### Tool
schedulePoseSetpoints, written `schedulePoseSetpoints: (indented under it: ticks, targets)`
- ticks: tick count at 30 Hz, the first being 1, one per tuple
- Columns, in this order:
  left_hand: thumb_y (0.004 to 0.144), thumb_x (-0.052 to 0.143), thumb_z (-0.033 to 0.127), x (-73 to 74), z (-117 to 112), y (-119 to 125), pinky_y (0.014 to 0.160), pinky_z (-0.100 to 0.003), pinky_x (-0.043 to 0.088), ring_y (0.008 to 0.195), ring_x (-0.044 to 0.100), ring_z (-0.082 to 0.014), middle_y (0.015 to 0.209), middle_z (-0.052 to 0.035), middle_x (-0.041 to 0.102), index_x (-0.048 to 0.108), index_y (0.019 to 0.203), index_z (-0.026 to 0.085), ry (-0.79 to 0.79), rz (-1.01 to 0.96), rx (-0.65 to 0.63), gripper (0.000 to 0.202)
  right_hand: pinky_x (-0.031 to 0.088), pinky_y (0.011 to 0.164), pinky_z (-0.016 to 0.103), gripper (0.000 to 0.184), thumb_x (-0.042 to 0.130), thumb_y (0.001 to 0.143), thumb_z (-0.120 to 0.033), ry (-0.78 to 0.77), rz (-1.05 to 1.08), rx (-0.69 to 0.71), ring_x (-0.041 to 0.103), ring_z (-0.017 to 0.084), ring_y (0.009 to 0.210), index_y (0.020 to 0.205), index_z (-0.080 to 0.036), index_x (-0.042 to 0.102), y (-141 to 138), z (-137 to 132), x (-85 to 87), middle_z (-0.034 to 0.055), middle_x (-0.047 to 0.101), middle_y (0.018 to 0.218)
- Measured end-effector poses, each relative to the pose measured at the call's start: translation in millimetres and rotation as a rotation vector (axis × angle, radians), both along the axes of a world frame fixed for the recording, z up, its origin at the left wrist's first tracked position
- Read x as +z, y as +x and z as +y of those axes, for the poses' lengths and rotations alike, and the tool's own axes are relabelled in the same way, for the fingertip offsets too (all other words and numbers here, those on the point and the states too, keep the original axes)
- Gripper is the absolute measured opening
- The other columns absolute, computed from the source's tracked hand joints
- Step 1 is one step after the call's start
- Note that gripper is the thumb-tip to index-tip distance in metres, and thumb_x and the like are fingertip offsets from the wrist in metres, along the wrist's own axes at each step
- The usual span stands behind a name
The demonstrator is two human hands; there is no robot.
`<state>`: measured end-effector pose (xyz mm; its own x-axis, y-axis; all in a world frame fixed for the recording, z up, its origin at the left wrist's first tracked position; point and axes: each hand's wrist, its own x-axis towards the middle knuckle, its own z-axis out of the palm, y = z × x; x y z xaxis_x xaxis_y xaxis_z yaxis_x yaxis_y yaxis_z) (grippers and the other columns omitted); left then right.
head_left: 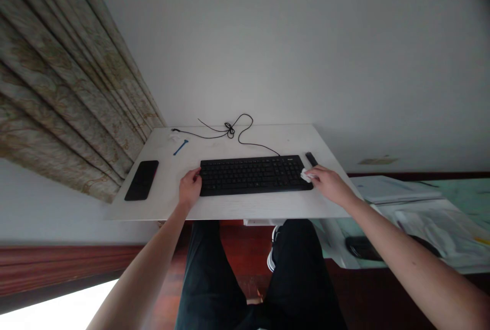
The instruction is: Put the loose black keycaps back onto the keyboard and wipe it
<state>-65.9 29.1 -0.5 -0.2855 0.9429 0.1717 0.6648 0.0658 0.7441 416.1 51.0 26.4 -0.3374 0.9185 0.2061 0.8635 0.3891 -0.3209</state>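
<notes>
1. The black keyboard [250, 176] lies near the front of the bench [245, 208], square to its edge, where both hands reach it easily.
2. The right hand [329, 184] pinches a crumpled white tissue [306, 175], pressing it onto the keyboard's right end.
3. The left hand [190, 187] pinches nothing; its loosely curled fingers rest against the keyboard's left edge, apparently bracing it against push from the other side.
4. The black cable [252, 146] runs back from the keyboard to a tangled knot [229, 129], which seems to take up its slack.
5. A black smartphone [141, 180], a blue plastic stick [180, 147] and a slim black bar [311, 159] lie apart from the keyboard, seemingly clear of both hands.
6. Pleated patterned curtains [69, 90] hang left of the bench; loose papers [432, 223] lie lower down on the right.
</notes>
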Motion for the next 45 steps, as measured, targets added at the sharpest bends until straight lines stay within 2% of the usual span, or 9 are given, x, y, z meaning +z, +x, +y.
schedulePoseSetpoints:
  ticks: [3,6,13,18,25,29,36,40,45]
  targets:
    - [0.087,0.047,0.018,0.6,0,1,0.105,-0.04,0.049,0.111,0.067,-0.0234,0.119,-0.0087,0.072,0.069,0.12,0.018,0.009,0.01,-0.002,0.04,0.052,0.082,0.035,0.025,0.049,0.091,-0.021,-0.036,0.088,0.067,0.068,0.022,0.088,0.095,-0.022,0.074,-6,-19,-1.6,0.0073,0.071,0.101]
    - [0.087,0.046,0.018,0.9,1,1,0.106,-0.04,0.048,0.112,0.066,-0.0233,0.12,-0.0086,0.072,0.07,0.119,0.017,0.013,0.017,-0.001,0.04,0.052,0.084,0.036,0.026,0.048,0.091,-0.021,-0.046,0.098,0.057,0.068,0.022,0.088,0.095,-0.023,0.073,-15,-20,-2.0,0.007,0.07,0.1]
    - [0.086,0.047,0.017,-0.4,2,0,0.103,-0.038,0.05,0.109,0.067,-0.0226,0.116,-0.008,0.073,0.07,0.119,0.018,0.013,0.008,-0.004,0.04,0.049,0.09,0.036,0.03,0.046,0.088,-0.01,0.057,-0.072,-0.141,0.064,0.023,0.093,0.096,-0.017,0.074,-44,37,-3.9,0.0104,0.069,0.098]
    - [0.086,0.047,0.017,-1.1,2,-1,0.102,-0.038,0.051,0.106,0.068,-0.0218,0.115,-0.0077,0.073,0.07,0.118,0.018,0.015,0.015,-0.002,0.04,0.046,0.09,0.033,0.029,0.048,0.089,-0.01,0.062,-0.129,-0.165,0.063,0.022,0.091,0.097,-0.017,0.074,-48,60,-4.3,0.0099,0.068,0.095]
    - [0.086,0.047,0.018,1.1,1,0,0.103,-0.039,0.051,0.106,0.068,-0.0231,0.116,-0.0091,0.073,0.07,0.119,0.017,-0.001,0.011,-0.007,0.04,0.048,0.08,0.032,0.02,0.055,0.092,-0.03,0.019,0.03,-0.105,0.063,0.021,0.082,0.093,-0.018,0.071,-34,36,-6.8,0.0088,0.066,0.095]
    - [0.086,0.048,0.018,1.9,0,0,0.101,-0.039,0.051,0.103,0.069,-0.023,0.115,-0.0094,0.073,0.07,0.119,0.017,0.003,0.001,-0.015,0.039,0.048,0.073,0.031,0.017,0.055,0.091,-0.03,-0.027,0.072,-0.087,0.063,0.02,0.075,0.085,-0.02,0.068,-30,12,-6.1,0.0071,0.066,0.091]
    - [0.085,0.05,0.02,0.8,-1,1,0.099,-0.039,0.053,0.1,0.069,-0.0229,0.114,-0.0088,0.073,0.07,0.118,0.018,0.013,0.014,-0.006,0.039,0.049,0.074,0.034,0.022,0.05,0.094,-0.032,-0.131,0.089,0.025,0.064,0.022,0.078,0.084,-0.022,0.067,-22,-26,-3.3,0.0073,0.066,0.088]
    - [0.084,0.051,0.02,-0.3,0,1,0.099,-0.038,0.052,0.098,0.069,-0.022,0.112,-0.0079,0.074,0.07,0.118,0.018,0.019,0.01,0.005,0.039,0.05,0.077,0.035,0.019,0.052,0.093,-0.029,-0.061,0.087,-0.046,0.064,0.022,0.081,0.085,-0.021,0.067,-29,-16,-8.4,0.0084,0.066,0.091]
    - [0.084,0.05,0.02,1.2,0,2,0.098,-0.037,0.053,0.097,0.07,-0.0214,0.111,-0.0084,0.074,0.07,0.118,0.017,0.017,-0.001,-0.004,0.039,0.049,0.087,0.034,0.018,0.051,0.089,-0.017,0.053,0.04,-0.132,0.064,0.022,0.088,0.084,-0.019,0.068,-53,27,-10.8,0.0082,0.066,0.091]
